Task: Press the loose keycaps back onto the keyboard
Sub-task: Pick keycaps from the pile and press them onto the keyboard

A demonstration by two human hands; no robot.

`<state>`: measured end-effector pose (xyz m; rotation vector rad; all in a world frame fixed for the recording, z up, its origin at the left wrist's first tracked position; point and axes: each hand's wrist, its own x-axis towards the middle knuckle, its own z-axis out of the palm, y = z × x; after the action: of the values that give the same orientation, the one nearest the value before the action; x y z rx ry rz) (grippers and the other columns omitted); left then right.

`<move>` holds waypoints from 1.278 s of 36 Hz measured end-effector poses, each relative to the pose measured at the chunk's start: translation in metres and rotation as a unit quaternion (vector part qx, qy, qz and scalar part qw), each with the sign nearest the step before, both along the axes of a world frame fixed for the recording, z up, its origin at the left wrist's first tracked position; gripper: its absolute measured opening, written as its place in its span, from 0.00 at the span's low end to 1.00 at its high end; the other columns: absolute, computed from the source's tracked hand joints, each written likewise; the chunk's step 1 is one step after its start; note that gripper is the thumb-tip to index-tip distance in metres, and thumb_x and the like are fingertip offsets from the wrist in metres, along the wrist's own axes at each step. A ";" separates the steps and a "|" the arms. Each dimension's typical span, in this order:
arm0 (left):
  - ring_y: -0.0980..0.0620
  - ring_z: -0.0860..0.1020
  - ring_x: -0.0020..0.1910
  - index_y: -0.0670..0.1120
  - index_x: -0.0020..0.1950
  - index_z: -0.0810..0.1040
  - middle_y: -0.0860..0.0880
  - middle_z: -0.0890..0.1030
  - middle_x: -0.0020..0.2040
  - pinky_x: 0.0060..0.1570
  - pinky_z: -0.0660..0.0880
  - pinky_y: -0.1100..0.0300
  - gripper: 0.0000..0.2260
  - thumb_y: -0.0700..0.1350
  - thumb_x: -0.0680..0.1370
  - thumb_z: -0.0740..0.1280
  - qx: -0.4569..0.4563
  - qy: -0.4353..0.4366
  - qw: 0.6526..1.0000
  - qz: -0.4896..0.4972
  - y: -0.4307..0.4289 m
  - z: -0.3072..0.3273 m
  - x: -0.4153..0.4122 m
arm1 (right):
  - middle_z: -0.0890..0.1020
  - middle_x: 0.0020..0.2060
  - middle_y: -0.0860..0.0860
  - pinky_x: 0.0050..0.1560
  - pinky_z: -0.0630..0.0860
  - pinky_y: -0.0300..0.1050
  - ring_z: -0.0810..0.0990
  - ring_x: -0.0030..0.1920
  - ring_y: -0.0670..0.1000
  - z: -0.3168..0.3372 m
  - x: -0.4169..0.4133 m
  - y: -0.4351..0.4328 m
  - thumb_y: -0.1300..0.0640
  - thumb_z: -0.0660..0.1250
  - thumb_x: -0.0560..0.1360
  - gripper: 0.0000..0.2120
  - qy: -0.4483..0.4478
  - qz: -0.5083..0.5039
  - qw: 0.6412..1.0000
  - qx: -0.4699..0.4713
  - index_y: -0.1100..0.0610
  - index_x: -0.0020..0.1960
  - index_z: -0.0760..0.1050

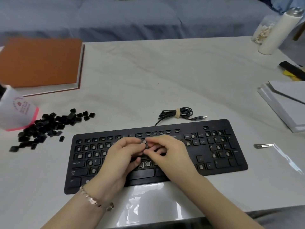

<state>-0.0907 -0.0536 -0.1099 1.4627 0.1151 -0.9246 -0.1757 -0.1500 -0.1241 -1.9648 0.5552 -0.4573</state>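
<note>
Two hands: the left hand [122, 156] and the right hand [170, 151] are brought together over the middle of the keyboard [214, 164], with the fingers of both curled and their tips meeting.
Grip: one small keycap [144, 142] appears to be pinched between the fingertips of both hands; how the hold is shared cannot be told.
Keycap position: it is held between the hands, just over the upper rows, and is judged not yet seated.
Loose keycaps [46, 128]: these are heaped on the table [148, 80] well to the left of the left hand, touching a white cup [16, 111].
Risk, tilt: if one edge is pressed first, the cap could be seated crooked and its clips strained.
Risk, wrong socket: a cap could be snapped into a place that is not its own, since many sockets are bare.
Risk, slip: so small a piece could be flicked from the fingertips and lost among the open sockets.
Hidden: the sockets under both palms are covered, so the target cannot be seen.
Hard to make out: the held cap's legend is blurred, and contact with the keyboard cannot be judged.
Cut off: the cup is clipped at the frame edge left of the left hand.
</note>
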 end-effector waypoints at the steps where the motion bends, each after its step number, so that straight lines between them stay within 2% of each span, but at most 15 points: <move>1: 0.59 0.77 0.31 0.45 0.42 0.78 0.52 0.80 0.31 0.27 0.73 0.68 0.07 0.34 0.72 0.68 -0.002 -0.008 1.000 -0.008 0.001 0.000 0.000 | 0.81 0.41 0.50 0.42 0.76 0.35 0.78 0.41 0.46 0.000 0.002 0.001 0.65 0.71 0.68 0.12 -0.005 0.005 1.000 -0.008 0.56 0.51 0.81; 7: 0.60 0.80 0.33 0.44 0.40 0.82 0.49 0.83 0.34 0.31 0.76 0.69 0.04 0.37 0.72 0.70 0.009 -0.049 0.998 -0.032 0.007 -0.001 0.003 | 0.82 0.38 0.50 0.40 0.75 0.36 0.78 0.39 0.46 -0.001 0.003 0.003 0.67 0.70 0.68 0.10 -0.030 -0.003 0.998 -0.047 0.55 0.46 0.83; 12: 0.59 0.81 0.34 0.46 0.33 0.83 0.47 0.84 0.34 0.33 0.75 0.71 0.08 0.39 0.72 0.71 0.021 -0.105 0.992 -0.068 0.008 -0.003 0.005 | 0.81 0.38 0.52 0.40 0.73 0.30 0.76 0.41 0.43 -0.002 0.001 -0.001 0.67 0.72 0.67 0.08 -0.042 0.024 0.992 -0.116 0.59 0.44 0.83; 16: 0.60 0.81 0.35 0.47 0.36 0.83 0.50 0.84 0.35 0.35 0.74 0.71 0.08 0.40 0.74 0.69 0.040 -0.222 0.967 -0.119 0.007 -0.006 0.007 | 0.81 0.38 0.52 0.43 0.70 0.26 0.74 0.41 0.41 -0.003 -0.001 -0.012 0.66 0.73 0.67 0.06 -0.022 0.016 0.986 -0.164 0.60 0.43 0.82; 18: 0.62 0.79 0.37 0.50 0.39 0.83 0.55 0.84 0.38 0.42 0.72 0.73 0.06 0.42 0.74 0.69 0.081 -0.345 0.926 -0.128 0.009 -0.010 0.010 | 0.81 0.38 0.49 0.44 0.68 0.24 0.74 0.37 0.40 -0.004 -0.002 -0.023 0.65 0.73 0.67 0.05 -0.005 -0.008 0.986 -0.167 0.59 0.43 0.82; 20: 0.63 0.77 0.46 0.50 0.48 0.82 0.57 0.82 0.48 0.51 0.66 0.77 0.06 0.42 0.74 0.68 0.139 -0.493 0.847 -0.141 0.011 -0.013 0.015 | 0.79 0.37 0.45 0.45 0.67 0.23 0.74 0.37 0.39 -0.005 -0.001 -0.036 0.64 0.72 0.68 0.05 0.017 -0.040 0.986 -0.162 0.58 0.43 0.83; 22: 0.55 0.74 0.59 0.45 0.56 0.80 0.51 0.79 0.58 0.62 0.61 0.70 0.10 0.41 0.75 0.68 0.170 -0.590 0.769 -0.177 0.010 -0.018 0.021 | 0.78 0.36 0.44 0.46 0.66 0.22 0.74 0.37 0.39 -0.006 0.001 -0.048 0.63 0.72 0.69 0.05 0.038 -0.060 0.985 -0.157 0.58 0.43 0.83; 24: 0.50 0.67 0.69 0.45 0.64 0.75 0.48 0.72 0.67 0.69 0.57 0.57 0.16 0.43 0.76 0.66 0.194 -0.621 0.723 -0.234 0.008 -0.024 0.023 | 0.78 0.37 0.45 0.45 0.66 0.23 0.74 0.37 0.40 -0.006 0.004 -0.057 0.63 0.71 0.69 0.04 0.054 -0.064 0.983 -0.161 0.58 0.44 0.83; 27: 0.53 0.55 0.75 0.50 0.73 0.64 0.51 0.60 0.74 0.72 0.45 0.58 0.22 0.53 0.79 0.58 0.234 -0.624 0.686 -0.294 0.006 -0.036 0.023 | 0.77 0.37 0.44 0.46 0.67 0.34 0.74 0.40 0.46 -0.004 0.008 -0.066 0.63 0.71 0.70 0.05 0.080 -0.057 0.979 -0.177 0.59 0.45 0.82; 29: 0.51 0.58 0.74 0.50 0.71 0.66 0.50 0.64 0.73 0.71 0.47 0.55 0.23 0.56 0.79 0.54 0.253 -0.629 0.666 -0.310 0.006 -0.039 0.021 | 0.74 0.36 0.40 0.48 0.68 0.40 0.73 0.41 0.46 -0.004 0.011 -0.069 0.63 0.71 0.69 0.04 0.089 -0.036 0.978 -0.184 0.59 0.44 0.83; 31: 0.48 0.64 0.71 0.48 0.69 0.71 0.49 0.70 0.70 0.70 0.53 0.50 0.24 0.57 0.77 0.52 0.260 -0.632 0.660 -0.311 0.006 -0.039 0.019 | 0.75 0.36 0.42 0.48 0.68 0.39 0.73 0.41 0.46 -0.004 0.013 -0.068 0.63 0.71 0.69 0.04 0.098 -0.011 0.978 -0.184 0.59 0.43 0.83; 35: 0.50 0.64 0.71 0.45 0.70 0.69 0.48 0.69 0.70 0.70 0.55 0.51 0.28 0.58 0.76 0.51 0.272 -0.638 0.658 -0.293 0.007 -0.042 0.019 | 0.75 0.39 0.46 0.48 0.67 0.37 0.73 0.43 0.47 -0.010 0.016 -0.065 0.62 0.71 0.69 0.05 0.118 0.017 0.976 -0.183 0.59 0.45 0.82; 40: 0.50 0.60 0.73 0.42 0.72 0.64 0.46 0.65 0.72 0.72 0.52 0.52 0.34 0.63 0.73 0.51 0.311 -0.624 0.672 -0.249 0.007 -0.044 0.017 | 0.75 0.41 0.46 0.51 0.70 0.42 0.74 0.46 0.48 -0.013 0.016 -0.063 0.60 0.70 0.71 0.05 0.132 0.017 0.971 -0.197 0.57 0.46 0.82; 42: 0.50 0.57 0.74 0.41 0.73 0.61 0.45 0.63 0.74 0.72 0.49 0.53 0.37 0.64 0.72 0.54 0.322 -0.613 0.683 -0.231 0.007 -0.046 0.018 | 0.75 0.41 0.46 0.52 0.70 0.44 0.75 0.47 0.49 -0.013 0.017 -0.061 0.59 0.70 0.71 0.06 0.136 0.017 0.970 -0.203 0.57 0.46 0.83; 46: 0.50 0.56 0.75 0.40 0.73 0.61 0.45 0.62 0.74 0.73 0.46 0.53 0.39 0.65 0.71 0.56 0.334 -0.604 0.687 -0.229 0.008 -0.048 0.019 | 0.78 0.44 0.48 0.50 0.70 0.43 0.75 0.49 0.49 -0.013 0.017 -0.061 0.58 0.69 0.72 0.06 0.147 0.012 0.965 -0.219 0.55 0.48 0.83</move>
<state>-0.0721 -0.0458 -0.1577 2.6029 -1.0458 -0.0629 -0.1583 -0.2111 -0.1374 -2.4862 0.6561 -0.2894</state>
